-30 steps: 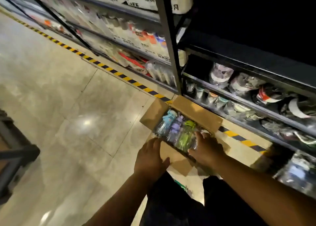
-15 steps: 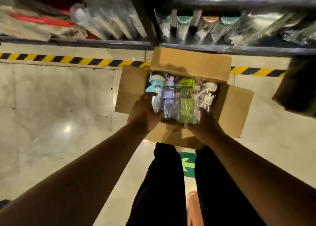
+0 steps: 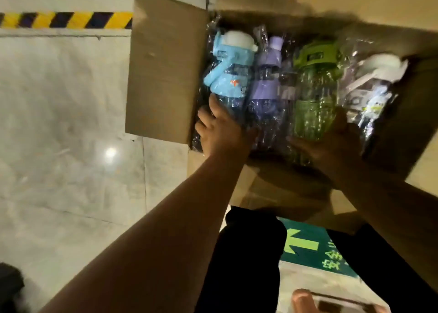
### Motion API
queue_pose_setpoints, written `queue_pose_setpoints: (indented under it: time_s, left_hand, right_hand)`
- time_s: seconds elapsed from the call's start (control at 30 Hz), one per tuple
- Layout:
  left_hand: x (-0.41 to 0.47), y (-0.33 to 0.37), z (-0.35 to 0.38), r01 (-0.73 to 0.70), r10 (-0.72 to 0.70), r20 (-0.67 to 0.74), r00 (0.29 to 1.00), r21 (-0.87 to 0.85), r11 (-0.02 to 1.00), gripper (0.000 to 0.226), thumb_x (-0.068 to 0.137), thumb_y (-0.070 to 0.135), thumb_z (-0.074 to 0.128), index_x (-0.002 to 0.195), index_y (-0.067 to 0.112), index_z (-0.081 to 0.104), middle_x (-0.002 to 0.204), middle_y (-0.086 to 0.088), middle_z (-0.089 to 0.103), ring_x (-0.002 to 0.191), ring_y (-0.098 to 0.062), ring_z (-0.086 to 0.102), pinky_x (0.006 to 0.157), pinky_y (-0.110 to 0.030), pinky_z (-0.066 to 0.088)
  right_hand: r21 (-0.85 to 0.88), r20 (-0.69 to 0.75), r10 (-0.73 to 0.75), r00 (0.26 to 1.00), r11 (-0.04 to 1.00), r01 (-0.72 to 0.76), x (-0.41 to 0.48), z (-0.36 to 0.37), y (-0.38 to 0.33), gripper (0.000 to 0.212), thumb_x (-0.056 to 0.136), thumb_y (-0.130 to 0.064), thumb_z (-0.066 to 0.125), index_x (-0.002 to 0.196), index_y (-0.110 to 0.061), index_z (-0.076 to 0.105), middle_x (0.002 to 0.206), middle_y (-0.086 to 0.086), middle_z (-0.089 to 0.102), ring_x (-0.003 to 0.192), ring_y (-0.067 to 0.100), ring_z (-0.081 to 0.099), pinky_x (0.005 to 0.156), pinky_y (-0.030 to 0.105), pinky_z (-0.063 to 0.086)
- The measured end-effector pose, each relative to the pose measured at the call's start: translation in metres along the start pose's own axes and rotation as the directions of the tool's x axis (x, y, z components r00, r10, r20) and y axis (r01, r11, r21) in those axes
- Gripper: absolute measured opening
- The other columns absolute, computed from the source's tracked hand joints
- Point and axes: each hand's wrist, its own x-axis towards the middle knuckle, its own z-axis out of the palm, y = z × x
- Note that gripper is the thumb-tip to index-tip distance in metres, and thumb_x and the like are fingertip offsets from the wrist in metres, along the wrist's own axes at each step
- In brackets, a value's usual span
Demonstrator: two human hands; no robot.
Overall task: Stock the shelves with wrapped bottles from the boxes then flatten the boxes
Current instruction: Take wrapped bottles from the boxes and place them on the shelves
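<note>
Inside the open brown cardboard box (image 3: 163, 75), the left hand (image 3: 222, 130) is gripping the plastic-wrapped blue bottle (image 3: 227, 75), while the right hand (image 3: 331, 146) is clasping the wrapped translucent green bottle (image 3: 312, 99).

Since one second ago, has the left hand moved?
Yes: the left hand went forward, off the cardboard box's near flap, onto the blue bottle.

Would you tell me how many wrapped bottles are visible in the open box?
4, side by side: blue bottle leftmost, purple bottle, green bottle, white-capped bottle rightmost. More may hide underneath.
</note>
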Motion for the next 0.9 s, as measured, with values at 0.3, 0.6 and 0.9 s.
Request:
queue_pose_setpoints:
  time_s: [0.3,0.6,0.9]
  left_hand:
    - [0.029,-0.008,0.025,0.019,-0.04,-0.109,0.993,-0.182,0.983,0.113,0.073,0.048,0.083,0.153,0.016,0.011,0.15,-0.012,0.028,0.137,-0.037,0.031,0.113,-0.047,0.029]
    - [0.005,0.002,0.004,0.151,-0.086,0.151,0.985,-0.5,0.853,0.105,0.052,0.053,0.094,0.138,0.022,0.042,0.13,-0.002,0.052,0.116,-0.024,0.057,0.093,-0.049,0.054]
    - [-0.092,0.047,-0.078,0.173,0.184,0.432,0.883,-0.664,0.727,0.05,0.083,0.0,0.074,0.128,0.001,0.055,0.099,-0.011,0.072,0.072,-0.006,0.071,0.059,-0.016,0.053]
  right_hand:
    - [0.176,-0.106,-0.087,0.991,0.979,0.105,0.016,0.018,0.015,0.118,0.069,-0.037,0.088,0.156,-0.017,0.012,0.14,0.017,0.051,0.125,0.035,0.051,0.098,0.034,0.041]
    - [0.448,0.182,-0.023,0.983,0.892,-0.063,0.0,-0.026,0.013,0.128,0.028,-0.06,0.092,0.14,-0.021,0.044,0.125,0.002,0.065,0.108,0.027,0.066,0.094,0.044,0.055]
    - [0.559,0.402,-0.04,0.915,0.802,-0.211,-0.113,-0.11,-0.027,0.111,0.034,-0.063,0.093,0.128,-0.02,0.052,0.118,0.004,0.068,0.1,0.028,0.068,0.085,0.048,0.056]
